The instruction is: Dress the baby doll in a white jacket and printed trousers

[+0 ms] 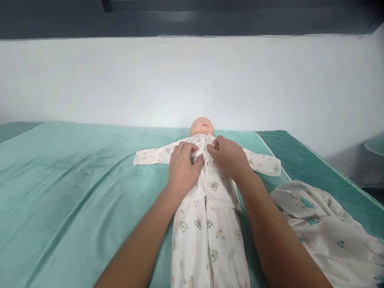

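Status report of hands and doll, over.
Left hand, right hand: both at shirt front. Doll face-up on green cover. Printed cloth at right, clear of doll.

Onlooker's tally: one doll (202, 126), one head to it. One printed shirt (216, 186), two sleeves (153, 156). One pair of printed trousers (195, 232), two legs (228, 236). Bare hands, two: one left hand (183, 166), one right hand (231, 157). Loose patterned cloth (327, 228): one heap; I cannot count pieces within. Green bed covering (75, 192): one or two, cannot tell.
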`<state>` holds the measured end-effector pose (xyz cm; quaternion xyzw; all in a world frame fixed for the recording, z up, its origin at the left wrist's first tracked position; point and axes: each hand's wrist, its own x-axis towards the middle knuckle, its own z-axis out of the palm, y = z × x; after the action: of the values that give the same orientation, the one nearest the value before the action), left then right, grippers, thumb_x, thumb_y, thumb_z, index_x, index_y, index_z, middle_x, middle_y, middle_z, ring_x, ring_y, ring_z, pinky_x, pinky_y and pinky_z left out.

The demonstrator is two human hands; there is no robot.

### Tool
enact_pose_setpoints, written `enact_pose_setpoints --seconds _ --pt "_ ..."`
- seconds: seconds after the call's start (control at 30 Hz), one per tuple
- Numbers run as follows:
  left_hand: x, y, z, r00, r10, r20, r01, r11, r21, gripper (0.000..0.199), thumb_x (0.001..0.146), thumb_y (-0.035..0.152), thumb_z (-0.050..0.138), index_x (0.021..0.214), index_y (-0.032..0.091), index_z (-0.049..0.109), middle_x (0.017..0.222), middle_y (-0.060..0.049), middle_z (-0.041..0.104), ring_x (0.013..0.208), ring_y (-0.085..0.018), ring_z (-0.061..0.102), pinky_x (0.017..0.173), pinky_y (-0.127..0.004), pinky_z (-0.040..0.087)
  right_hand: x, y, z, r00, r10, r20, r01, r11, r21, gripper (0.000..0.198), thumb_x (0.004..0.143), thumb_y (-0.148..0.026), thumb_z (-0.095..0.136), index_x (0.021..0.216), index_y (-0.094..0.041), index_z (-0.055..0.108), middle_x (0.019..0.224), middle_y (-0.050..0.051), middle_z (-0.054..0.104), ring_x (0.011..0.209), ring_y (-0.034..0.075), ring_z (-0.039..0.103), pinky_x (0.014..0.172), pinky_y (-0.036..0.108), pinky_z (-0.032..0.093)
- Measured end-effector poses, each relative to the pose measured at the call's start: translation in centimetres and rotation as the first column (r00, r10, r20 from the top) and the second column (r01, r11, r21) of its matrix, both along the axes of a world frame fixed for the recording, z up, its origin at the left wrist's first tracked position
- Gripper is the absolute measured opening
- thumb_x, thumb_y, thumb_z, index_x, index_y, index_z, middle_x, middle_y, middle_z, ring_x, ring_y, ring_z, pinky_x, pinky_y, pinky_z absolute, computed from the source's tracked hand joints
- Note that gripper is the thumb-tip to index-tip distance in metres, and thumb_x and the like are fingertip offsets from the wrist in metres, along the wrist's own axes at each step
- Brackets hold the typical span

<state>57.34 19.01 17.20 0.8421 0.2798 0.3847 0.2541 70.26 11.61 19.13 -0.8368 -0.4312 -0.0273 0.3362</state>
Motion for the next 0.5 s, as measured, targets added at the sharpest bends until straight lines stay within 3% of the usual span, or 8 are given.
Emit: enact_pose_setpoints --seconds 0.13,0.23,0.3,0.37,0.43,0.5 --pt "0.2 0.0 0.3 0.998 0.052 -0.023 -0.054 0.995 -0.084 0.006 0.081 0.019 0.056 0.086 0.022 0.057 0.083 -0.001 0.060 0.082 -0.019 0.055 0.078 -0.036 0.045 1.7 -0.1 -0.7 0.966 0.057 -0.251 -0.030 0.993 0.110 0.020 0.080 -0.034 0.051 0.065 -0.023 0.044 0.061 -0.002 0.051 0.057 0.015 0.042 0.057 0.030 0.031" --pt "0.1 0.0 0.7 0.998 0.053 -0.023 -0.056 0.979 -0.197 0.005 0.080 0.022 0.056 0.076 0.021 0.056 0.075 0.001 0.060 0.073 -0.016 0.055 0.071 -0.032 0.044 3.5 -0.4 -1.4 0.839 0.090 -0.537 0.024 0.979 0.201 0.019 0.076 -0.038 0.055 0.068 -0.022 0.049 0.060 -0.003 0.048 0.055 0.013 0.042 0.053 0.028 0.032" --pt "-0.3 0.5 1.0 0.998 0.054 0.016 -0.047 0.955 -0.292 0.008 0.081 0.026 0.055 0.075 0.021 0.056 0.074 0.001 0.061 0.071 -0.015 0.055 0.068 -0.029 0.043 5.1 -1.2 -2.1 0.764 0.085 -0.640 0.046 0.982 0.184 0.018 0.073 -0.037 0.056 0.069 -0.021 0.050 0.058 -0.003 0.046 0.054 0.013 0.042 0.053 0.027 0.034" --pt "-1.0 1.6 1.2 0.995 0.087 0.039 -0.067 0.930 -0.361 0.009 0.081 0.028 0.054 0.078 0.020 0.057 0.076 0.002 0.063 0.072 -0.014 0.056 0.068 -0.027 0.043 6.8 -2.2 -2.7 0.829 -0.055 -0.557 0.117 0.990 0.075 0.012 0.071 -0.032 0.056 0.072 -0.020 0.054 0.060 -0.001 0.051 0.058 0.015 0.047 0.057 0.028 0.038" --pt "-2.0 3.1 1.3 0.986 0.165 -0.001 -0.153 0.916 -0.370 0.008 0.081 0.028 0.054 0.080 0.021 0.057 0.077 0.002 0.064 0.072 -0.014 0.057 0.068 -0.027 0.043 8.2 -3.2 -3.4 0.907 -0.274 -0.320 0.287 0.958 -0.006 0.017 0.071 -0.026 0.054 0.084 -0.019 0.061 0.074 0.004 0.062 0.068 0.019 0.055 0.066 0.032 0.043" --pt "-2.9 4.8 1.2 0.952 0.286 -0.109 -0.306 0.901 -0.308 0.007 0.080 0.028 0.054 0.080 0.021 0.056 0.078 0.001 0.064 0.073 -0.016 0.058 0.067 -0.028 0.042 8.8 -3.8 -3.9 0.915 -0.382 -0.130 0.391 0.919 0.051 0.031 0.074 -0.023 0.051 0.102 -0.020 0.063 0.099 0.010 0.067 0.085 0.024 0.060 0.078 0.037 0.045"
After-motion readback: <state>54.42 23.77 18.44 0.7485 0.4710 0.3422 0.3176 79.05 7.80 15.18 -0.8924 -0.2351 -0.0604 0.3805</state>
